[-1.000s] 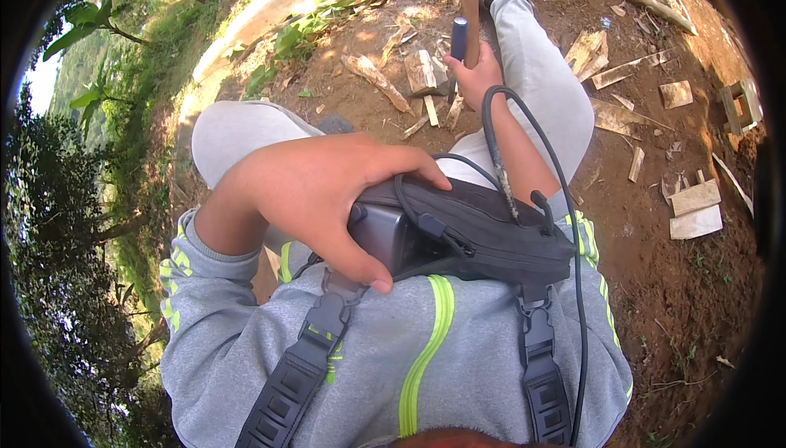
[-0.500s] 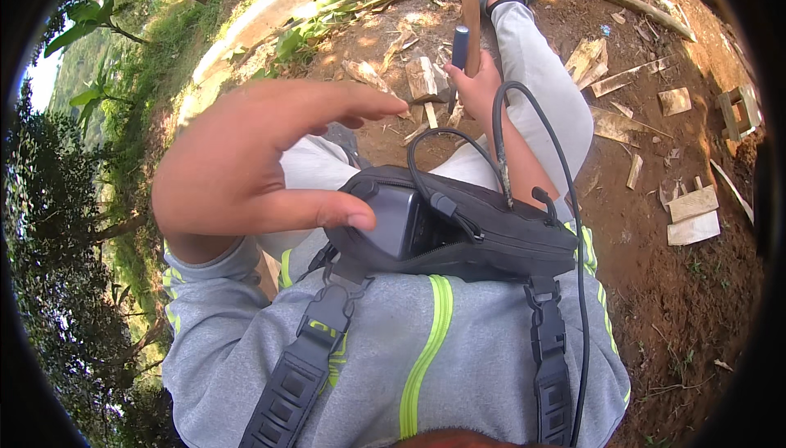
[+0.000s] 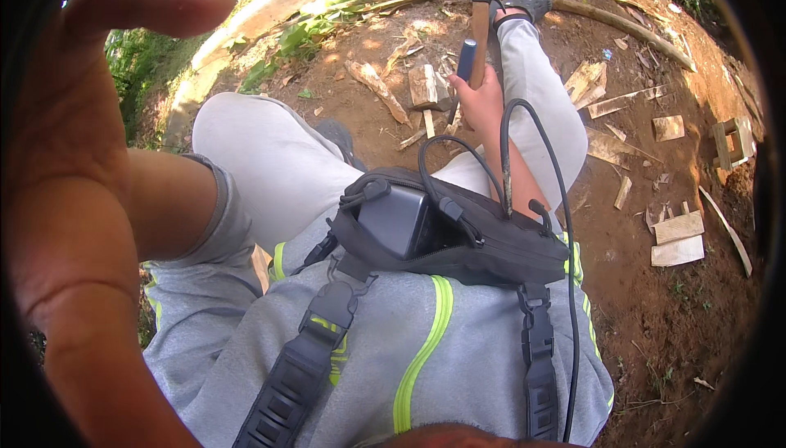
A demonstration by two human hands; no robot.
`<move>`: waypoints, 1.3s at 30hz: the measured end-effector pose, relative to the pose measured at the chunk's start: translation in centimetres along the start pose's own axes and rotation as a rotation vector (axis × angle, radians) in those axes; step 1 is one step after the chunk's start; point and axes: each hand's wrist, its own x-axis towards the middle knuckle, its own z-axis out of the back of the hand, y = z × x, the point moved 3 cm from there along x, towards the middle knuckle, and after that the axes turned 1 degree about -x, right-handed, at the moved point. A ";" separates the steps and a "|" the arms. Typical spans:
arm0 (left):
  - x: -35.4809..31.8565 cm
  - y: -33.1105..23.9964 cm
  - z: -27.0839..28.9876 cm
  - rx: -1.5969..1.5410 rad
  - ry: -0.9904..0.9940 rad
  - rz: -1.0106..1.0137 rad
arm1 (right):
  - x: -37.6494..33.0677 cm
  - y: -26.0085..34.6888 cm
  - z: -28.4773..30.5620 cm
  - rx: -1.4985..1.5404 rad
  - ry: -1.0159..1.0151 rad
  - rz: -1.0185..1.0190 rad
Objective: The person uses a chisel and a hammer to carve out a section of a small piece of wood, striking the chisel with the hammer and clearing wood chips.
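Raised close at the left side of the head view is my left hand (image 3: 78, 211), its fingers curved and spread wide from the thumb, with nothing in it. Between my legs, my right hand (image 3: 479, 100) is closed round the wooden handle of a hammer (image 3: 481, 35), whose dark head points away from me near my shoe. The same hand also grips a tool with a blue handle (image 3: 466, 59) and a thin dark shaft pointing down, perhaps a chisel. Just beyond it, a split wood block (image 3: 424, 86) lies on the soil.
An unzipped black pouch (image 3: 499, 247) with a grey device (image 3: 391, 219) and looping black cable (image 3: 544, 145) sits at my lap. Wood offcuts (image 3: 678, 239) and a small wooden frame (image 3: 733, 144) lie to the right. A long pole (image 3: 622, 24) curves across the far side.
My left hand has moved away from the pouch, leftward and up close to the camera. My right hand still holds the hammer and the blue-handled tool.
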 end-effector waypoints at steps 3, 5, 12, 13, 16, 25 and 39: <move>0.0 0.3 -0.2 -0.012 0.008 0.005 | -0.1 1.1 0.4 0.041 0.060 -0.139; 0.0 0.2 -0.1 -0.016 0.011 0.003 | -0.4 0.7 0.0 0.040 0.053 -0.134; 0.8 0.8 -0.1 -0.069 0.040 -0.019 | -0.3 0.5 0.3 0.042 0.030 -0.115; 0.8 0.9 -0.3 -0.075 0.036 -0.019 | -0.6 0.3 0.4 0.013 0.037 -0.134; 0.5 -0.1 0.1 -0.067 0.038 0.002 | 0.6 0.0 -0.4 -0.015 0.040 -0.048; 0.3 1.4 -0.1 -0.116 0.046 -0.012 | -0.1 0.1 0.1 0.005 0.054 -0.140; -1.3 3.7 -0.4 -0.162 -0.028 -0.006 | -0.7 -0.6 -0.5 0.061 0.116 -0.149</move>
